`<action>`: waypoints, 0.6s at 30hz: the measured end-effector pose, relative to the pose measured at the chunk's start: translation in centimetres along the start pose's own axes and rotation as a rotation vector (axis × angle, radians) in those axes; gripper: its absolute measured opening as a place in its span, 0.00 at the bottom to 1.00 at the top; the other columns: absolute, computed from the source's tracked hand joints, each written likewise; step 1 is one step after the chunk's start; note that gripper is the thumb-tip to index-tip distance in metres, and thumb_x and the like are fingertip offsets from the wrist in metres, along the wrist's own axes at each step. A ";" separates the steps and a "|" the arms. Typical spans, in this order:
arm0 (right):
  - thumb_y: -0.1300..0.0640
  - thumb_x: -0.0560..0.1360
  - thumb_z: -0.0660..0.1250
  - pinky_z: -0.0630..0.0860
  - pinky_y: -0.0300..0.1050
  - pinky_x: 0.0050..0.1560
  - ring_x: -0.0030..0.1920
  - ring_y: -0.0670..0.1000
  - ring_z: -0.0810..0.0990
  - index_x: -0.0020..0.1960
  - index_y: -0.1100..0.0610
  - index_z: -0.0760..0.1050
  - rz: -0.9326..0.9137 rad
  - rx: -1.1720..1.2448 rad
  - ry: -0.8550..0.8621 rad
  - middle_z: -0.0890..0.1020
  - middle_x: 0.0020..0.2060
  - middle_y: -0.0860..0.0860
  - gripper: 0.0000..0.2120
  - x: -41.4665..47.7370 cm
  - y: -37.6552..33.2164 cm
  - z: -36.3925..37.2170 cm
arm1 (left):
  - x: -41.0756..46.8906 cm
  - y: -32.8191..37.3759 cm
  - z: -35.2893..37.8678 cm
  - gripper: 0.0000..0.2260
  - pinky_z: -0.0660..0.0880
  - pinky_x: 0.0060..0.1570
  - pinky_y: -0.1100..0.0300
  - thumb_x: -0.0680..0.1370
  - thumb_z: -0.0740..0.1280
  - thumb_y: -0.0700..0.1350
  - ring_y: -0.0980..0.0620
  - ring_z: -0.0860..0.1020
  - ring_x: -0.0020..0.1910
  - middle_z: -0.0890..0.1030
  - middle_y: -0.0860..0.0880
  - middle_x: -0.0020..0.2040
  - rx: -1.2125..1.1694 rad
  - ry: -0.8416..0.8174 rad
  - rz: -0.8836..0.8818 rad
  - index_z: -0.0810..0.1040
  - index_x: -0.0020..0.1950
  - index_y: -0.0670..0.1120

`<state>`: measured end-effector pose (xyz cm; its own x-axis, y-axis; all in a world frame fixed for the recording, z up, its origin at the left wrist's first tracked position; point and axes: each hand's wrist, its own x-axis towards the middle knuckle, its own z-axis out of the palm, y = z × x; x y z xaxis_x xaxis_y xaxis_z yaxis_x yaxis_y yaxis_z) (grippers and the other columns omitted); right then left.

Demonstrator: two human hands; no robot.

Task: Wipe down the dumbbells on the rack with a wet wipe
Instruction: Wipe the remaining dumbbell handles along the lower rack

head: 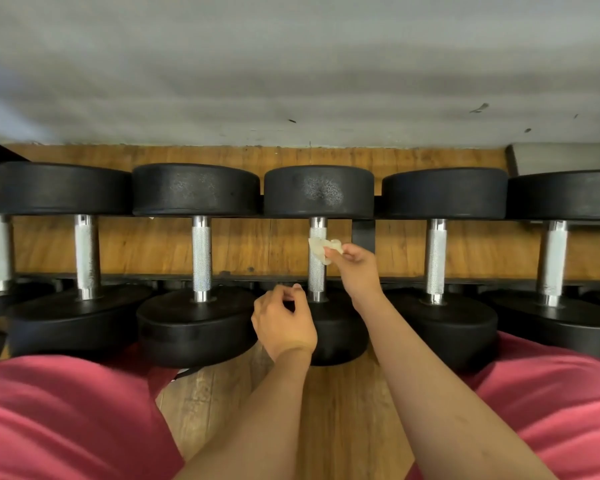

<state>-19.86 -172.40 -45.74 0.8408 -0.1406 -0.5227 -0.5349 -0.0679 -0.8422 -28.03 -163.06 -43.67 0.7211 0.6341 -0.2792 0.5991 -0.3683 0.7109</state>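
Wipe: small crumpled wet wipe (323, 249), bunched against the knurled handle (316, 271) of the middle dumbbell (340, 337), on the upper half of the bar.
Right hand: the right hand (355, 268) pinches the wipe tight between thumb and fingertips, coming in from the side, I'd guess to keep the wad pressed on the steel.
Left hand: the left hand (284, 320) sits low by the near head with its fingers loosely curled and nothing in it that I can see. Probably steadying; can't tell if it's actually touching.
Dumbbell: lies across the rack (465, 279), one head front, one back, so the handle is exposed.
Far head: the far head (318, 191) has a speckled patch, looks damp to me.
Neighbours: same-style neighbour dumbbells (201, 258) sit on both sides, and the one to the left has a similar patch.
Person: red shorts (66, 410), crouched right up close over the wooden floor (343, 410).
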 end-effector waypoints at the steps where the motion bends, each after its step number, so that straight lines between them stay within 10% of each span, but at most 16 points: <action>1: 0.57 0.77 0.69 0.68 0.32 0.42 0.44 0.42 0.78 0.45 0.61 0.80 -0.003 0.002 -0.007 0.83 0.44 0.51 0.07 -0.1 0.1 0.0 | 0.0 0.0 0.0 0.09 0.70 0.61 0.48 0.80 0.64 0.49 0.47 0.74 0.55 0.63 0.66 0.39 -0.005 0.001 0.002 0.74 0.40 0.51; 18: 0.56 0.77 0.68 0.69 0.32 0.41 0.46 0.46 0.79 0.49 0.64 0.81 -0.015 -0.099 -0.057 0.83 0.43 0.51 0.10 -0.1 0.7 -0.4 | 0.0 -0.1 0.0 0.08 0.70 0.62 0.49 0.79 0.65 0.49 0.56 0.68 0.50 0.64 0.66 0.38 -0.007 -0.012 0.005 0.73 0.40 0.52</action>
<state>-20.33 -172.79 -46.28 0.8508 -0.0822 -0.5190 -0.5251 -0.1677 -0.8344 -28.06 -163.00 -43.76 0.7282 0.6239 -0.2836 0.5932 -0.3666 0.7167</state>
